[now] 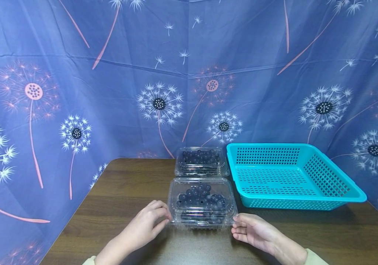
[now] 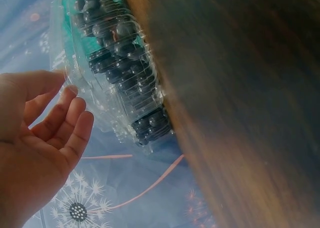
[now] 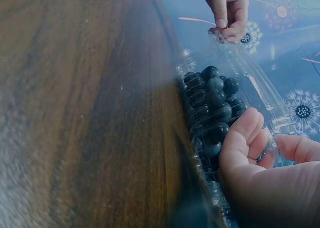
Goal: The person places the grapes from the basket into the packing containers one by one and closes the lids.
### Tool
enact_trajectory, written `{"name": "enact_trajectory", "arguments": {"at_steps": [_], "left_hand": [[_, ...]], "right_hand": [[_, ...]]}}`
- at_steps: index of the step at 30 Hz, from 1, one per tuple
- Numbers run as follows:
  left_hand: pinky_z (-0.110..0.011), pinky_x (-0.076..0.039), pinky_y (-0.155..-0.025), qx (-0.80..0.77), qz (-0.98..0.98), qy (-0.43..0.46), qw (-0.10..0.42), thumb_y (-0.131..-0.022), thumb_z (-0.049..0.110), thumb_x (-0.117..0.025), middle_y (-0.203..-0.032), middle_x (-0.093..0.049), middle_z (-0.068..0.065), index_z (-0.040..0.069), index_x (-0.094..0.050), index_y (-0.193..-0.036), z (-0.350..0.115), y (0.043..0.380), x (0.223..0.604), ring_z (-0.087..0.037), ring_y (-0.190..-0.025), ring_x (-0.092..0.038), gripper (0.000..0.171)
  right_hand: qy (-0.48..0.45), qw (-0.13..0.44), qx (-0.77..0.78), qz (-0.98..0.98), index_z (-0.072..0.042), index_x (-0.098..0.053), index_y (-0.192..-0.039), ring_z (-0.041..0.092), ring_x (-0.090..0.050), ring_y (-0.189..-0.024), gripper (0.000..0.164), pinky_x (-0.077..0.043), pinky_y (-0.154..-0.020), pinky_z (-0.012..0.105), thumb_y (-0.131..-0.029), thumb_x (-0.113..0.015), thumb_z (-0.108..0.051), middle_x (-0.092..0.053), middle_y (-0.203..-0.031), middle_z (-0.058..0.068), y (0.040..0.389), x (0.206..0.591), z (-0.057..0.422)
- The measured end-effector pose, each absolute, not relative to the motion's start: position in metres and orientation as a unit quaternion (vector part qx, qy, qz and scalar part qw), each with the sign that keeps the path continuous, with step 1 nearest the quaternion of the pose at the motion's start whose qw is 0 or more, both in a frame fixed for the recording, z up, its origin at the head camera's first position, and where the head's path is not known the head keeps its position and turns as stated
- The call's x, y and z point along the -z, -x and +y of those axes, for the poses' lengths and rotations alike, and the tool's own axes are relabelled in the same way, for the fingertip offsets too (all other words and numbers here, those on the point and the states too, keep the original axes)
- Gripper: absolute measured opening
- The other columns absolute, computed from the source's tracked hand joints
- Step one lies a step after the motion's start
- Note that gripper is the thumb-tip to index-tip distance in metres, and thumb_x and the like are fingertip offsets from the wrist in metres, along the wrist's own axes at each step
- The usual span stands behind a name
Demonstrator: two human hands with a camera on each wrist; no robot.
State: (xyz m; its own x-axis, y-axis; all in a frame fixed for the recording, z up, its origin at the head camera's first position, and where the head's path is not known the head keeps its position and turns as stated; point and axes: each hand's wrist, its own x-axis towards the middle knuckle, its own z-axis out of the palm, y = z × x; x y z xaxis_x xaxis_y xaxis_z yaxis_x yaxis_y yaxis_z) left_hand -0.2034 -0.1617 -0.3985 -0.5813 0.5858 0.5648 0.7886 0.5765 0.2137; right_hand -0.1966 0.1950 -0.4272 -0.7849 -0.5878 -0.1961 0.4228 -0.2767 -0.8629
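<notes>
A clear plastic clamshell box (image 1: 203, 202) of dark grapes (image 1: 195, 193) sits on the table, its lid over the fruit. At its front left corner, my left hand (image 1: 150, 222) pinches the rim between thumb and fingertips. My right hand (image 1: 253, 232) grips the front right corner, thumb at the rim and the other fingers curled. In the left wrist view, the left hand (image 2: 47, 118) meets the edge of the clear lid (image 2: 85, 82). The right wrist view has the right hand (image 3: 265, 153) near the grapes (image 3: 215, 97), with the left hand at the far corner.
Behind the front box stands a second clear box (image 1: 202, 161) with dark grapes. To the right is a turquoise plastic basket (image 1: 288, 202) with slotted walls. The brown wooden table (image 1: 109, 198) ends at a blue dandelion-print cloth (image 1: 116, 110).
</notes>
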Motion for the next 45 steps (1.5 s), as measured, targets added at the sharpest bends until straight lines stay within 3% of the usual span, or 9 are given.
{"name": "enact_trajectory", "arguments": {"at_steps": [6, 11, 15, 22, 28, 45], "left_hand": [[-0.022, -0.053, -0.070, 0.291, -0.868, 0.352, 0.196, -0.076, 0.001, -0.071, -0.088, -0.061, 0.010, 0.013, -0.064, -0.085, -0.158, 0.204, 0.396, -0.003, -0.081, -0.057, 0.017], [-0.021, -0.051, -0.061, 0.356, -0.885, 0.266, 0.138, -0.079, 0.001, -0.069, -0.080, -0.059, 0.008, 0.009, -0.064, -0.087, -0.158, 0.204, 0.392, -0.001, -0.071, -0.054, 0.013], [-0.020, -0.051, -0.064, 0.406, -0.891, 0.188, 0.076, -0.081, 0.004, -0.067, -0.080, -0.060, 0.006, 0.007, -0.063, -0.094, -0.157, 0.206, 0.390, -0.004, -0.072, -0.055, 0.014], [-0.028, -0.057, -0.062, 0.560, -0.816, 0.123, -0.073, -0.086, 0.007, -0.060, -0.084, -0.062, -0.010, -0.014, -0.049, -0.114, -0.158, 0.212, 0.396, -0.018, -0.069, -0.062, 0.037], [-0.028, -0.057, -0.068, 0.657, -0.722, 0.099, -0.192, -0.087, 0.009, -0.053, -0.086, -0.057, -0.009, -0.017, -0.037, -0.118, -0.160, 0.218, 0.405, -0.015, -0.071, -0.061, 0.043], [-0.028, -0.055, -0.065, 0.683, -0.693, 0.083, -0.216, -0.082, 0.004, -0.053, -0.082, -0.052, -0.006, -0.009, -0.035, -0.112, -0.153, 0.217, 0.412, -0.015, -0.068, -0.057, 0.037]], "right_hand": [[0.083, 0.308, 0.793, 0.519, -0.018, -0.060, -0.084, 0.011, -0.061, -0.083, 0.024, -0.053, -0.082, 0.025, -0.096, -0.042, -0.008, -0.063, -0.085, -0.003, 0.196, 0.427, 0.195], [0.086, 0.303, 0.786, 0.533, -0.018, -0.059, -0.085, 0.010, -0.062, -0.080, 0.022, -0.054, -0.077, 0.023, -0.096, -0.043, -0.008, -0.063, -0.083, -0.005, 0.197, 0.427, 0.195], [0.079, 0.299, 0.782, 0.541, -0.016, -0.058, -0.086, 0.009, -0.063, -0.079, 0.018, -0.054, -0.075, 0.023, -0.095, -0.045, -0.008, -0.061, -0.082, -0.005, 0.197, 0.426, 0.194], [0.070, 0.296, 0.779, 0.548, -0.014, -0.052, -0.093, 0.011, -0.063, -0.078, 0.009, -0.054, -0.075, 0.025, -0.093, -0.046, -0.007, -0.060, -0.082, -0.003, 0.197, 0.425, 0.194], [0.068, 0.294, 0.773, 0.557, -0.012, -0.049, -0.096, 0.012, -0.063, -0.077, 0.006, -0.054, -0.074, 0.025, -0.093, -0.046, -0.007, -0.059, -0.083, -0.002, 0.197, 0.425, 0.194], [0.089, 0.288, 0.757, 0.579, -0.010, -0.050, -0.096, 0.010, -0.063, -0.074, 0.004, -0.054, -0.071, 0.024, -0.093, -0.047, -0.008, -0.059, -0.083, -0.002, 0.199, 0.423, 0.195]]}}
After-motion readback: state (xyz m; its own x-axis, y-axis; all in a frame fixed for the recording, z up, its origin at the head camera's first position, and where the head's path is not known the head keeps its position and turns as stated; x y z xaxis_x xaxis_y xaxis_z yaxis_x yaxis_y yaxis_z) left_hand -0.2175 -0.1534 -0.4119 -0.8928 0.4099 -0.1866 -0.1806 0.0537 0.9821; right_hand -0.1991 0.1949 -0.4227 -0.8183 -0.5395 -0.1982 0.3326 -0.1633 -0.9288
